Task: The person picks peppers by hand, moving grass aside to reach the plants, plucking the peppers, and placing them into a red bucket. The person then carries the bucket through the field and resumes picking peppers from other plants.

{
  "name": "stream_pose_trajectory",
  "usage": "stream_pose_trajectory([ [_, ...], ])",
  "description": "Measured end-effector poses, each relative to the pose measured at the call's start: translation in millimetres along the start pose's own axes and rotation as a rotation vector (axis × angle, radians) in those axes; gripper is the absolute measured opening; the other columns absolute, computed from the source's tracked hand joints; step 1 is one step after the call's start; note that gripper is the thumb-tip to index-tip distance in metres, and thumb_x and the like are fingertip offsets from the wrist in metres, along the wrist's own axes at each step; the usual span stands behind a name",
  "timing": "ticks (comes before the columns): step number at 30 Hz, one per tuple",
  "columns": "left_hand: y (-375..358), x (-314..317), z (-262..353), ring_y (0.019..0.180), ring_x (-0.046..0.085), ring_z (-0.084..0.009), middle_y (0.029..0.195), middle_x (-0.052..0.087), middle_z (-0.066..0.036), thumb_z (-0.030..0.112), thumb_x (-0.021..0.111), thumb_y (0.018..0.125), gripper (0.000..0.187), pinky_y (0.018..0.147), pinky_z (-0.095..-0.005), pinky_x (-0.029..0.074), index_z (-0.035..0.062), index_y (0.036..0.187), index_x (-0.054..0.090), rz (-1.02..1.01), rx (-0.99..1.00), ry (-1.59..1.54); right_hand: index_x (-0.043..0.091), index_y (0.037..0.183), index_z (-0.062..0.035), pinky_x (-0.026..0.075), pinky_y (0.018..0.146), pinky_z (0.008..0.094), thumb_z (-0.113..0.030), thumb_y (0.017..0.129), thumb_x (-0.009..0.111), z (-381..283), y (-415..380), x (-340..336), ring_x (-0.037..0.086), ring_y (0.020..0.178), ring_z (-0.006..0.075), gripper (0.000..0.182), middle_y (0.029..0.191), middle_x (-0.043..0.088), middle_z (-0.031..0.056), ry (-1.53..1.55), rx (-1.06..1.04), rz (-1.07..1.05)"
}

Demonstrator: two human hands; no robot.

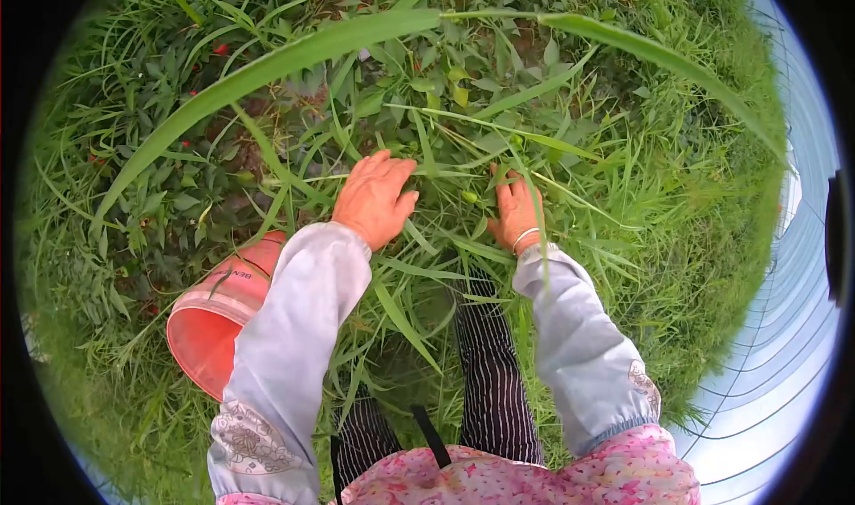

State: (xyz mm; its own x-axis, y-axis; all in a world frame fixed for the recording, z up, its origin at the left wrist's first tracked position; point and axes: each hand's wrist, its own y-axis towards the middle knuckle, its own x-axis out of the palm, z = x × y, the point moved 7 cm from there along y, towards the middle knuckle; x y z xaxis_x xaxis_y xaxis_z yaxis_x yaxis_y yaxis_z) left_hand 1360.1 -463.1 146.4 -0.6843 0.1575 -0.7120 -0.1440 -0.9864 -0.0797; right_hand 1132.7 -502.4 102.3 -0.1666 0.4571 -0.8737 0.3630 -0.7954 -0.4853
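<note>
My left hand point(376, 199) reaches into tall grass and leafy plants, back upward, thumb apart from the fingers. Some of its fingertips are covered by leaves. To the right, my right hand point(517, 209), with a white band at the wrist, touches the foliage with its fingers apart. Nothing shows in either hand. Between them are grass blades and a small green fruit point(469, 197), possibly a pepper. A red bucket point(209, 307) with dark lettering lies tilted beside my left forearm, its mouth facing me.
A long grass blade point(267, 67) arches across the view in front of my hands. Small red fruits point(221, 49) show among dark leaves at the upper left. Dense grass point(695, 220) grows at the right, beside pale, ribbed sheeting point(757, 354).
</note>
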Motion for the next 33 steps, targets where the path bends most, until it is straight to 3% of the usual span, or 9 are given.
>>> stream_pose_trajectory([
  [2,-2.4,59.1,-19.9,0.111,0.048,-0.0302,0.108,0.059,-0.013,0.026,0.053,0.086,0.03,0.098,-0.0423,0.033,0.005,0.105,0.06,-0.376,-0.042,0.093,0.024,0.14,-0.0101,0.03,0.103,0.0405,-0.027,0.064,0.075,-0.2,3.3,-6.4,0.038,0.122,0.0313,0.093,0.133,0.037,0.018,-0.039,-0.048,0.091],
  [6,-62.6,134.1,-50.7,0.101,0.053,-0.0277,0.096,0.063,-0.012,0.034,0.048,0.089,0.033,0.092,-0.0411,0.037,0.0065,0.091,0.067,-0.696,-0.104,0.143,0.022,0.141,-0.013,0.029,0.102,0.044,-0.028,0.066,0.073,24.4,27.0,9.2,0.036,0.126,0.0294,0.092,0.138,0.034,0.015,-0.044,0.007,-0.085],
  [14,-49.6,122.4,-109.5,0.078,0.062,-0.0308,0.086,0.066,-0.015,0.027,0.054,0.085,0.025,0.075,-0.0362,0.047,0.0067,0.095,0.066,-0.301,-0.725,-0.539,0.035,0.135,-0.0243,0.039,0.094,0.0456,-0.01,0.073,0.064,61.2,58.9,15.5,0.051,0.111,0.0349,0.07,0.124,0.051,0.0146,0.302,-0.093,-0.002],
  [18,-2.0,110.4,-88.2,0.08,0.062,-0.0291,0.087,0.066,-0.014,0.021,0.053,0.084,0.024,0.075,-0.0366,0.047,0.0092,0.102,0.065,-0.107,-0.606,-0.275,0.039,0.133,-0.0265,0.046,0.087,0.0379,-0.008,0.075,0.064,80.8,81.3,55.0,0.056,0.103,0.0335,0.066,0.113,0.059,0.0123,0.651,-0.093,-0.006],
  [19,8.0,114.7,-86.7,0.079,0.062,-0.0247,0.086,0.066,-0.013,0.018,0.053,0.085,0.025,0.073,-0.0341,0.048,0.0062,0.105,0.063,-0.059,-0.608,-0.268,0.043,0.133,-0.02,0.034,0.099,0.0261,0.008,0.079,0.058,74.6,79.0,47.5,0.044,0.113,0.0104,0.063,0.128,0.05,-0.0028,0.803,-0.006,-0.103],
  [23,29.6,161.5,-110.0,0.065,0.062,-0.0189,0.085,0.066,-0.013,0.011,0.053,0.085,0.031,0.058,-0.03,0.052,0.0024,0.114,0.058,0.132,-0.825,-0.785,0.043,0.133,-0.021,0.034,0.098,0.0256,0.011,0.078,0.057,58.0,77.4,23.5,0.044,0.112,0.0105,0.065,0.128,0.049,-0.0019,0.856,-0.043,-0.112],
  [26,45.5,163.0,-97.0,0.047,0.055,-0.0177,0.077,0.062,-0.012,0.017,0.054,0.085,0.046,0.045,-0.0313,0.049,0.0062,0.129,0.045,0.098,-0.988,-0.916,0.041,0.132,-0.0185,0.041,0.094,0.0354,-0.009,0.076,0.064,66.4,83.5,42.3,0.051,0.113,0.032,0.061,0.125,0.052,0.0148,0.804,-0.135,-0.035],
  [29,56.7,183.5,-103.7,0.046,0.053,-0.0195,0.067,0.058,-0.009,0.026,0.059,0.082,0.056,0.043,-0.0343,0.047,0.0091,0.132,0.04,0.204,-1.104,-0.97,0.041,0.132,-0.0164,0.041,0.095,0.0353,-0.011,0.077,0.063,60.8,74.2,28.0,0.051,0.112,0.0323,0.059,0.124,0.053,0.016,0.74,-0.102,-0.038],
  [33,65.8,181.7,-114.5,0.054,0.053,-0.0169,0.068,0.059,-0.007,0.021,0.063,0.082,0.039,0.043,-0.0366,0.043,0.0068,0.117,0.051,0.275,-1.098,-1.132,0.041,0.132,-0.0164,0.041,0.094,0.0345,-0.009,0.078,0.062,55.9,70.4,26.0,0.053,0.111,0.0317,0.059,0.122,0.055,0.0158,0.794,-0.146,-0.036],
])
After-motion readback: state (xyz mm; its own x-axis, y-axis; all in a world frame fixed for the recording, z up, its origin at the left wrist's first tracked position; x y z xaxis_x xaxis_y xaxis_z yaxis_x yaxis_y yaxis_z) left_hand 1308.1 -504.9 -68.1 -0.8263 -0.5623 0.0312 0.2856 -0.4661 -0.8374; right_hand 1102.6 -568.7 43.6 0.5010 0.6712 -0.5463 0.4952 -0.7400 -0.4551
